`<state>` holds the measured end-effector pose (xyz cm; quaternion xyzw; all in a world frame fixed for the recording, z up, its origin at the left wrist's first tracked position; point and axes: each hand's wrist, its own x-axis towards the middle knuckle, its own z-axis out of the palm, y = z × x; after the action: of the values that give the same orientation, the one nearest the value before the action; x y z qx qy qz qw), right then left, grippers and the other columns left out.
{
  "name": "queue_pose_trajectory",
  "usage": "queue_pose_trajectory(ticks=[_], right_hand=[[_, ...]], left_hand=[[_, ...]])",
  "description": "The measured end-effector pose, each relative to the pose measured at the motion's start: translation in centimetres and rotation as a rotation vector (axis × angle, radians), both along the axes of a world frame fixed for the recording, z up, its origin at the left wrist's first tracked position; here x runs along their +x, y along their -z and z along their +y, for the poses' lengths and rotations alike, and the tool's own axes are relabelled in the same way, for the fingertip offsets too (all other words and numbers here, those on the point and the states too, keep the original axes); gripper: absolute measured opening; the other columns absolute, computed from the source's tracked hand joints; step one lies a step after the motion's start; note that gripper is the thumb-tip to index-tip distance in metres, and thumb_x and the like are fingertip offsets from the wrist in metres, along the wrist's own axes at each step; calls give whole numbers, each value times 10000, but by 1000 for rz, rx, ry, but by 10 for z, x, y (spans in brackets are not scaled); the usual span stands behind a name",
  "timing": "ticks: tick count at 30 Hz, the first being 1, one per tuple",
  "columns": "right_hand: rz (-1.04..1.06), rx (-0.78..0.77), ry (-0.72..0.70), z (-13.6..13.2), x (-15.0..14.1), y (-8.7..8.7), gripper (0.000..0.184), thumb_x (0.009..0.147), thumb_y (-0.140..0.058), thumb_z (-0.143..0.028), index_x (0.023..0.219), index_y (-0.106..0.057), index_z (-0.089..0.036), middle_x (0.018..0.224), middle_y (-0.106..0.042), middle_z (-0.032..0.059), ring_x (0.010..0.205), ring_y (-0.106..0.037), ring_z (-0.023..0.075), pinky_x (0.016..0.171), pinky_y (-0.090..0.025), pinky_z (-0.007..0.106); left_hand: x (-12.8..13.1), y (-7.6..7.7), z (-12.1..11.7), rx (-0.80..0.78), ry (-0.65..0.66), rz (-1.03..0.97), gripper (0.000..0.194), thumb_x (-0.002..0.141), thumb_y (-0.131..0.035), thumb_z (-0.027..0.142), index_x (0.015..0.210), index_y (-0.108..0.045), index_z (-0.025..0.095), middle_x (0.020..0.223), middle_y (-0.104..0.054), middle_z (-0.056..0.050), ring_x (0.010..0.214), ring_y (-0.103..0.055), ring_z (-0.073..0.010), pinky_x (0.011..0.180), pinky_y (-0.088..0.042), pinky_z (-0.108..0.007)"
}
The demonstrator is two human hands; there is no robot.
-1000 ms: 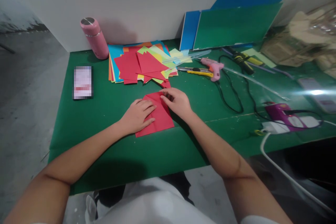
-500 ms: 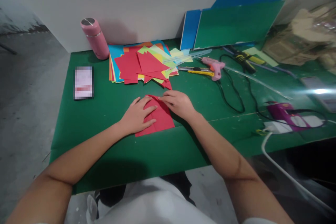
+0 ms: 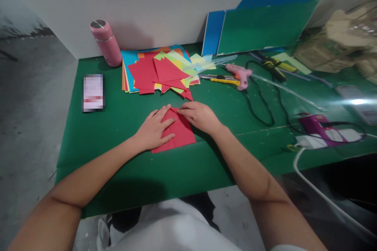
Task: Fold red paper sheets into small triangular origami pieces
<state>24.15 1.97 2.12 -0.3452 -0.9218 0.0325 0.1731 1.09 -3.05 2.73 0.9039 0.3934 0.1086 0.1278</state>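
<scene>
A sheet of red paper (image 3: 181, 133) lies on the green table (image 3: 123, 172) in front of me, with a crease down it and its far edge partly folded. Spread across its left side is my left hand (image 3: 154, 129), fingers apart and pressing flat. My right hand (image 3: 202, 117) pinches the far right edge of the same sheet between thumb and fingers. Just beyond the hands, cut red pieces (image 3: 144, 72) rest on a pile of coloured paper (image 3: 127, 72).
A pink bottle (image 3: 107, 45) and a blurred-out rectangular item (image 3: 93, 93) stand to the left. Rightward are a yellow utility knife (image 3: 225, 81), a pink glue gun (image 3: 242, 76) with its cord, pliers-like tools (image 3: 273, 68), and a purple power strip (image 3: 316, 125). Boards (image 3: 265, 27) lean at the back.
My left fingertips have shifted slightly at the sheet's far edge. My right hand's pinch has moved a little leftward along the fold. The sheet stays in place.
</scene>
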Motion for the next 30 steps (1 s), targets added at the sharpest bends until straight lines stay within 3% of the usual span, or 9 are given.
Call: queue_pose_trajectory(ticks=[5,23,30], right_hand=[[-16,1,-10,1,0,0,329,985,-426,-192,1046,-749,-173,1014,-717,97,885,-641,207,772,-524,333],[-8,-8,-28,1,2,-1,355,996,-402,-213,1035,-751,-159,1018,-719,106,890,-641,207,775,-516,327],[7,-25,-30,2,1,-2,341,992,-415,-208,1025,-752,-170,990,-719,100,876,-638,194,767,-512,317]], left_hand=[[0,2,0,-32,-24,8,512,916,-554,458,1321,-548,146,1580,-240,-217,1463,-232,-382,1143,-271,-583],[2,2,0,-80,-34,48,560,917,-525,491,1348,-526,134,1588,-241,-194,1478,-215,-346,1195,-213,-527],[2,5,1,-93,-61,82,796,911,-493,508,1511,-249,46,1595,-215,-198,1492,-186,-302,1219,-188,-454]])
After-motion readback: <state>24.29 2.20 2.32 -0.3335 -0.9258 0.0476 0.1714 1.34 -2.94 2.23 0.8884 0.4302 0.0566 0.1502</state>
